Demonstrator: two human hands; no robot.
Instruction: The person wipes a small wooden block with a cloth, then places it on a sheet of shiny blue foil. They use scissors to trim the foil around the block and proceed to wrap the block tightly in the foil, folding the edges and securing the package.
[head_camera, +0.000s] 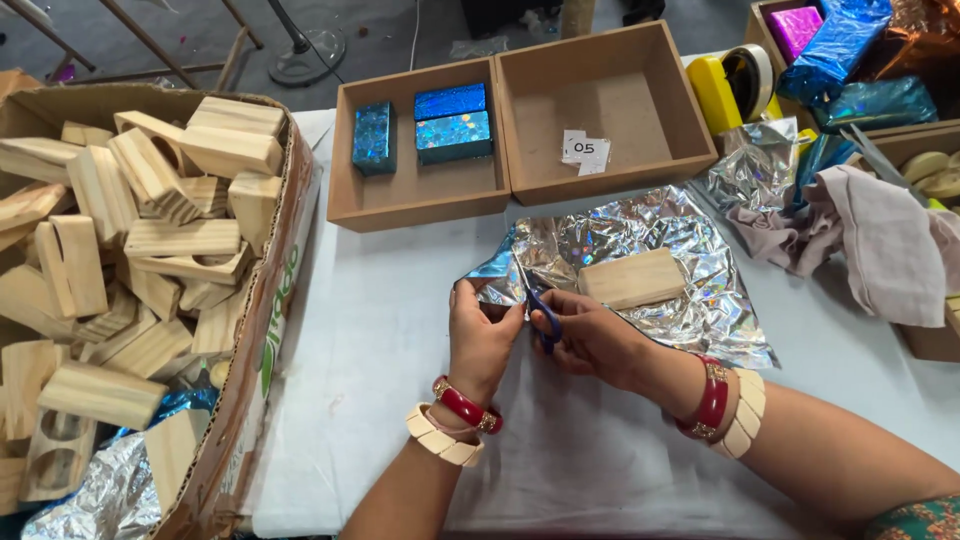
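Right hand (590, 335) grips blue-handled scissors (537, 300), fingers closed through handles, blades up into crinkled silver holographic foil sheet (690, 300). Left hand (480, 335) pinches foil edge just left of blades. Plain rectangular wooden block (632, 278) lies on foil, just beyond right hand. White-covered desk (370, 340) beneath. Beyond hands: shallow brown cardboard tray (420, 195) (three blue-wrapped blocks inside). Far left of left hand: large carton of wooden blocks (130, 250).

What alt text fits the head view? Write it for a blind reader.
The right hand cuts silver holographic foil with blue-handled scissors while the left hand holds the foil's edge. A wooden block lies on the foil; behind, a tray holds three blue wrapped blocks.
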